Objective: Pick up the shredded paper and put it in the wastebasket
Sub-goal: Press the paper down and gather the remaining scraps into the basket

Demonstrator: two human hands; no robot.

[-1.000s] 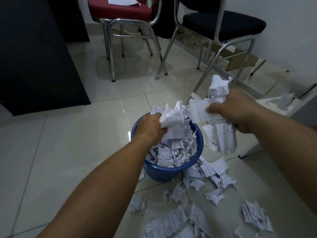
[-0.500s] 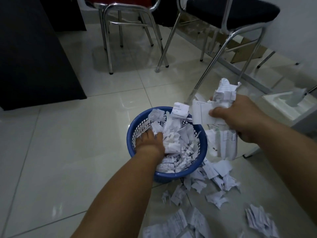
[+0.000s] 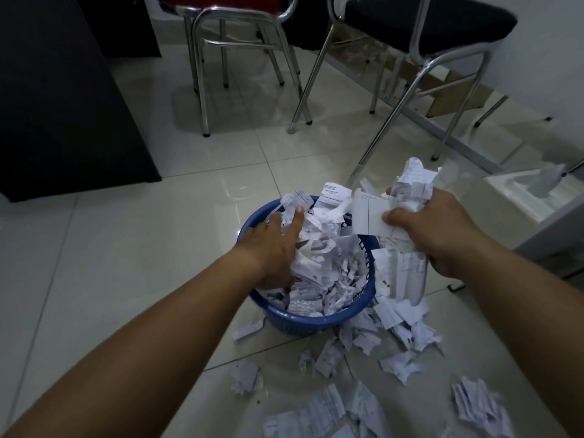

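A round blue wastebasket [image 3: 303,322] stands on the tiled floor, heaped with white shredded paper [image 3: 328,279]. My left hand [image 3: 271,248] lies flat over the heap at the basket's left side, fingers spread and straight, pressing on the scraps. My right hand [image 3: 442,232] grips a thick wad of torn paper [image 3: 407,197] just right of the basket's rim, with strips hanging below the fist. More scraps [image 3: 395,339] lie scattered on the floor in front and to the right of the basket.
Two metal-legged chairs stand behind the basket, a red-seated one [image 3: 227,4] and a black-seated one [image 3: 429,17]. A dark cabinet [image 3: 63,99] fills the left. A white foam piece [image 3: 524,197] sits on a low surface at the right.
My left hand let go of its handful into the basket and now presses flat on the heap. My right hand stays beside the rim with its wad. The view dipped closer.
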